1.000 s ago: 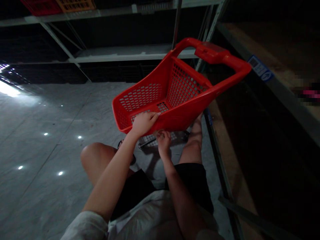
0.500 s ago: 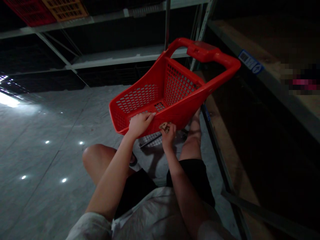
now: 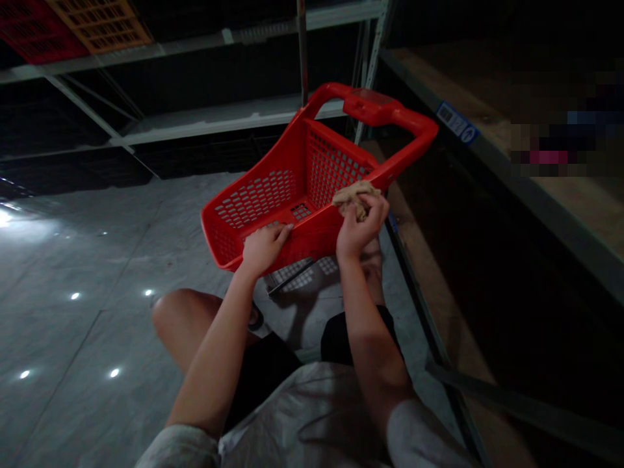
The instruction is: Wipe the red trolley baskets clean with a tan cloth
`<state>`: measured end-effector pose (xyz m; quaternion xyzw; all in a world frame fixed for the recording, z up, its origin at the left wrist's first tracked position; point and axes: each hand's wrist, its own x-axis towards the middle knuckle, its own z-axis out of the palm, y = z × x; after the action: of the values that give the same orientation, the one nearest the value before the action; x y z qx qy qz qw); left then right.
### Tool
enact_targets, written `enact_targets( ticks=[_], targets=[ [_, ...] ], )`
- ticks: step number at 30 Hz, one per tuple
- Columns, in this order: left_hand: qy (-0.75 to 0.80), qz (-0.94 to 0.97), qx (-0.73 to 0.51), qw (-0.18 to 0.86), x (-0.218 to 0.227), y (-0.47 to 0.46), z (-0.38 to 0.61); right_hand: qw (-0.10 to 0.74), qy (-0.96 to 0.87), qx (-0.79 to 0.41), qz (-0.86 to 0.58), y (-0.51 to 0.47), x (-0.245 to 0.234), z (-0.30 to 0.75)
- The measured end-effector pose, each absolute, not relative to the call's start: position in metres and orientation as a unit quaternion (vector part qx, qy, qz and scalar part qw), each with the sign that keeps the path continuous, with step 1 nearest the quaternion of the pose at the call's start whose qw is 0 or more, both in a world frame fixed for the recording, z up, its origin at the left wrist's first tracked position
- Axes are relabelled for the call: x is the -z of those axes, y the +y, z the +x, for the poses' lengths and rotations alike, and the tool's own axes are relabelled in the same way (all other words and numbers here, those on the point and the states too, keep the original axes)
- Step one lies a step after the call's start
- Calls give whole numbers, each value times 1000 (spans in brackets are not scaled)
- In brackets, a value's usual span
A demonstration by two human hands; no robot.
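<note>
A red plastic shopping cart (image 3: pixel 316 237) with perforated walls stands in front of me, its handle towards the upper right. My left hand (image 3: pixel 266 247) grips the rim of its near side wall, thumb along the top edge and fingers out of sight. My right hand (image 3: pixel 363 224) is closed on a crumpled tan cloth (image 3: pixel 358 195), which lies against the same wall near its upper rim, below the handle. Part of the cloth is hidden by my fingers.
Metal shelving (image 3: pixel 253 120) runs behind the cart, with a red crate (image 3: pixel 41 32) and an orange crate (image 3: pixel 104 23) on top. At my right stands a wooden shelf (image 3: pixel 492 130) with a blue label (image 3: pixel 457 122). My legs straddle the cart's near side.
My right hand has moved the cloth up and to the right along the cart's side, from low on the wall to near the rim. My left hand keeps its hold on the rim.
</note>
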<state>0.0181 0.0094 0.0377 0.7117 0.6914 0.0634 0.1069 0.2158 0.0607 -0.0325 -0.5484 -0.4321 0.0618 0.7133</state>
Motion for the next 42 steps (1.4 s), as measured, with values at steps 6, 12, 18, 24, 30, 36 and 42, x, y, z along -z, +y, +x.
enact_targets(
  ticks=[6,12,18,24,30,36,42],
  targets=[
    [690,713,-74,100,-38,7,21,622,-450,-190,-611,8,145,174],
    [691,714,-64,96,-38,6,21,628,-427,-190,-621,-5,151,167],
    [699,707,-51,94,-37,4,24,711,-412,-48,-568,61,47,215],
    [705,700,-53,100,-37,2,28,703,-442,-8,-558,66,50,214],
    [697,709,-52,90,-35,2,27,594,-640,61,-484,40,72,217],
    [691,716,-46,91,-35,-2,27,526,-702,158,-453,103,-13,303],
    [685,722,-67,72,-34,-9,45,598,-612,112,-505,128,-28,324]
  ],
)
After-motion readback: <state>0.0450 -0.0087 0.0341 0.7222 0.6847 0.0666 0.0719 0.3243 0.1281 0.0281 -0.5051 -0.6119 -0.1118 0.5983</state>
